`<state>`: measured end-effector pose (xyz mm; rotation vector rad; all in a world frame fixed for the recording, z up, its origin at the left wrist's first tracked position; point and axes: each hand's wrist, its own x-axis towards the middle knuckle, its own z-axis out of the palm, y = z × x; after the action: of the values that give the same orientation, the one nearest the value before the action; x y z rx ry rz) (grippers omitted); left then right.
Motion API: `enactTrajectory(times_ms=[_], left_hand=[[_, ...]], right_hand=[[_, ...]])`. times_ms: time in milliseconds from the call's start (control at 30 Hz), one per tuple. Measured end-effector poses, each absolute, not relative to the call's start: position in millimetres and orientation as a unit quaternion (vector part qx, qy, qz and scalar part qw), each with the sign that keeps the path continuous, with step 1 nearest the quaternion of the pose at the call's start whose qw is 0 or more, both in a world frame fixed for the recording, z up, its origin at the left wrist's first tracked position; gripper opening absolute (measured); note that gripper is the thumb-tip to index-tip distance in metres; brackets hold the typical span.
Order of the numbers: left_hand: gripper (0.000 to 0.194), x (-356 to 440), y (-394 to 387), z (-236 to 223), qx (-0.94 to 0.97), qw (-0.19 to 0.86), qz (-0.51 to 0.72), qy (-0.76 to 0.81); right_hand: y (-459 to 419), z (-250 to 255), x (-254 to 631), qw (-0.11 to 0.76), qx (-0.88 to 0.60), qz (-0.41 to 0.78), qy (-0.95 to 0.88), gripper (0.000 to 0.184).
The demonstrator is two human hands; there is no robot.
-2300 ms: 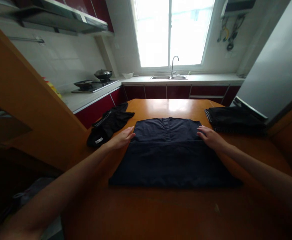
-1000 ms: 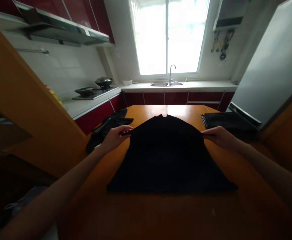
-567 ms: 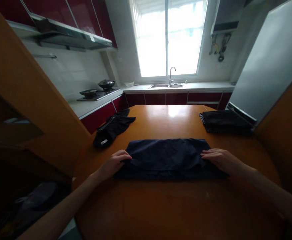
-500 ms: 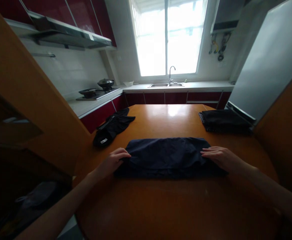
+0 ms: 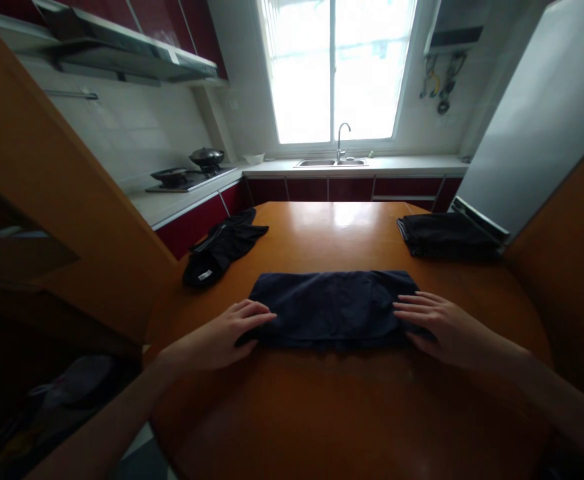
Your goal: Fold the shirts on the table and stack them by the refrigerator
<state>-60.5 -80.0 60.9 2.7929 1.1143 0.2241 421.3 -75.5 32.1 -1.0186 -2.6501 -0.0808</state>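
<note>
Navy cloth (image 5: pixel 329 310), just doubled toward the person, now lies mid-table as a shorter, neater bundle: left hand (image 5: pixel 229 331) loosely open over its left end, right hand (image 5: pixel 455 331) part-open, fingers flat on the right; neither visibly gripping. On the wooden table (image 5: pixel 342 407), black garment (image 5: pixel 222 250) left, dark folded pile (image 5: pixel 452 233) right; beyond, stove (image 5: pixel 192 179), sink (image 5: pixel 316 163), fridge (image 5: pixel 532 127).

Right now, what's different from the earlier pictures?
The dark blue garment had its far edge pulled toward the person and folded over, so it's a narrower strip. The left hand and right hand, which pinched that edge, came nearer too and loosened, fingers on its ends. The black garment and black folded pile stayed on the table.
</note>
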Motion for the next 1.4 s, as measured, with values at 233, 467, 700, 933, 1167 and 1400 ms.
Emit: enactTrajectory(times_ms=[233,467,700,933,1167,1400], left_hand=[[0.018,6.4,-69.7,49.2,0.959,0.027,0.048,0.278],[0.018,6.5,-64.8,43.6,0.959,0.058,0.091,0.260],[0.014,-2.3,-62.9,46.3,0.950,0.175,0.075,0.248],[0.036,45.3,-16.1,58.5,0.910,0.112,0.205,0.342],[0.055,97.5,21.8,-5.7,0.913,0.007,0.088,0.399],[0.071,62.2,10.6,-12.7,0.875,0.009,0.083,0.477]], right_hand=[[-69.8,35.1,348.7,0.092,-0.295,-0.051,-0.950,0.009],[-67.1,17.7,357.3,0.080,-0.279,-0.063,-0.955,0.009],[-74.6,22.0,362.8,0.084,-0.276,-0.067,-0.955,0.015],[-40.5,48.8,342.9,0.138,-0.312,0.077,-0.937,0.030],[20.2,9.8,262.6,0.172,-0.535,0.051,-0.826,0.052],[6.9,-24.8,291.7,0.112,-0.614,0.059,-0.779,0.072]])
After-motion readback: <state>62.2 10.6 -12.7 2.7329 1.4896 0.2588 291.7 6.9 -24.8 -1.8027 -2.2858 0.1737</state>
